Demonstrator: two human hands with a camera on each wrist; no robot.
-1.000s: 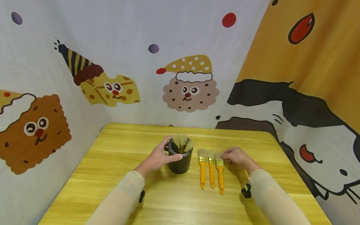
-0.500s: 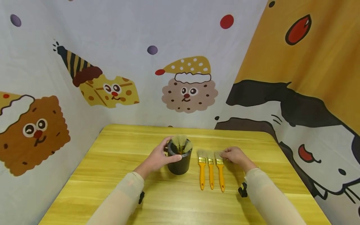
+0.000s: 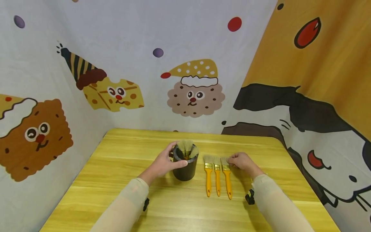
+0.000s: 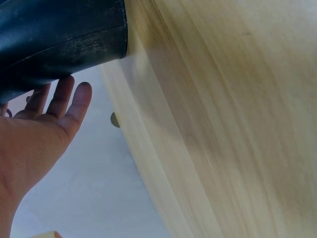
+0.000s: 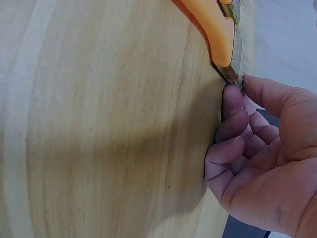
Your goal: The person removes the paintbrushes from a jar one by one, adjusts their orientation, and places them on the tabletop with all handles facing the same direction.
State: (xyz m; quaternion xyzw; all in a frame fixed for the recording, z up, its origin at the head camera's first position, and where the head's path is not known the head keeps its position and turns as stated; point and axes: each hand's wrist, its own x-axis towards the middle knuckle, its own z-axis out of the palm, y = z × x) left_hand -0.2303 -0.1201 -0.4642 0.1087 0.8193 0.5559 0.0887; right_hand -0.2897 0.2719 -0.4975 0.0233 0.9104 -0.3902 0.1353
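Observation:
In the head view, a black cup [image 3: 184, 171] stands on the table with several bristle brushes [image 3: 185, 147] in it, bristles up. My left hand [image 3: 163, 165] grips the cup from its left side, thumb across the front near the rim and fingers behind. To the cup's right, three flat paintbrushes with yellow-orange handles lie in a row, bristles away from me: a left brush [image 3: 208, 178], a narrower middle brush [image 3: 217, 180] and a right brush [image 3: 227, 182]. My right hand [image 3: 244, 162] pinches the right brush at its bristles. Up close in the right wrist view, thumb and forefinger meet at the bristle edge.
The wood-grain table [image 3: 121, 193] ends at a cartoon-printed cloth backdrop [image 3: 139, 25] behind and at both sides. A dark strap-on device [image 3: 250, 196] sits at my right wrist, and another [image 3: 146, 203] at the left.
The right paintbrush has shifted slightly away from me, its handle end now nearer level with the other two. Left hand and cup have stayed in place.

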